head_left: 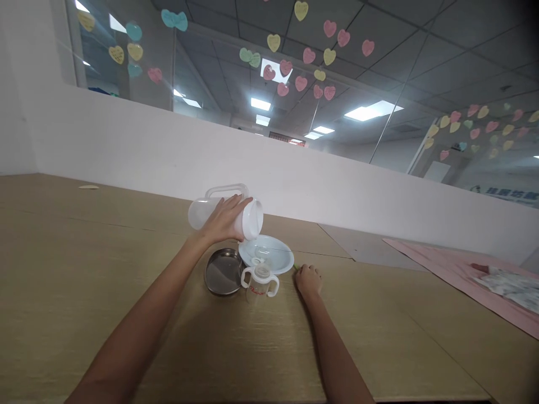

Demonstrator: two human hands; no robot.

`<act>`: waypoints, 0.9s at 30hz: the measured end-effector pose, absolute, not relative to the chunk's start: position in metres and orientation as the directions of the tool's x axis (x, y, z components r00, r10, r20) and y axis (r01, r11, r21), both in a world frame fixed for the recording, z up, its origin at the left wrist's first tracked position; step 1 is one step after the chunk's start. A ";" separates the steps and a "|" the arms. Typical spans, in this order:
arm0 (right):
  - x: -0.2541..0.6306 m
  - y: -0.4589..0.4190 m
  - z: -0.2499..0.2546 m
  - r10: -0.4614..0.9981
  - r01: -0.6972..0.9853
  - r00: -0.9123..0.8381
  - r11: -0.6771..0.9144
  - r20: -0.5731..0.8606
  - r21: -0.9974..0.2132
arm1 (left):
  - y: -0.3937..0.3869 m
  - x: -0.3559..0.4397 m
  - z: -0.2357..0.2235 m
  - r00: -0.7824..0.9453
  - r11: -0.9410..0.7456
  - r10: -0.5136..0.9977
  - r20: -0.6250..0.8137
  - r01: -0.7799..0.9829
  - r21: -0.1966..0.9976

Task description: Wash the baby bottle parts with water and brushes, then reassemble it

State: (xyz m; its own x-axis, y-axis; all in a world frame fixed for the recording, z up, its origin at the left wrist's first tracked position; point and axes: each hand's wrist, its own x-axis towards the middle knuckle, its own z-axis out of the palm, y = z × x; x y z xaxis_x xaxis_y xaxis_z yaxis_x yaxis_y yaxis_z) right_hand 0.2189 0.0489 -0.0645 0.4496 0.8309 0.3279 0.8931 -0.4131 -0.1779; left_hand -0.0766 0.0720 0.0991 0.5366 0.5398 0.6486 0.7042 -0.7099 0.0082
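Note:
My left hand (225,220) is wrapped round a clear plastic pitcher (201,212) with a white lid, held tipped on its side above the table. Its lid end hangs over a white bowl (278,253). In front of the bowl stands a small clear baby cup with two handles (260,279). A round steel dish (221,273) lies to its left. My right hand (309,279) rests on the wooden table (105,269) just right of the bowl, fingers curled, with a thin green thing (295,267) at its fingertips that I cannot make out.
A white low wall with a glass pane above it runs along the table's far edge. A pink mat (442,269) with a folded patterned cloth (507,283) lies at the right. A grey mat (357,244) sits beside it. A small paper piece (88,187) lies far left.

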 end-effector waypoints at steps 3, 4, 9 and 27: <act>0.219 0.048 -0.063 0.839 0.899 0.438 -0.406 0.324 -0.165 | 0.072 -0.077 0.098 0.541 -0.718 0.521 0.660 0.696 -0.003; 0.219 0.047 -0.063 0.841 0.900 0.436 -0.404 0.321 -0.162 | 0.072 -0.077 0.098 0.541 -0.719 0.519 0.662 0.695 -0.004; 0.219 0.047 -0.062 0.845 0.901 0.434 -0.407 0.314 -0.151 | 0.071 -0.077 0.100 0.546 -0.723 0.515 0.661 0.691 -0.008; 0.219 0.048 -0.063 0.849 0.908 0.418 -0.397 0.322 -0.132 | 0.068 -0.076 0.102 0.548 -0.715 0.522 0.654 0.699 -0.015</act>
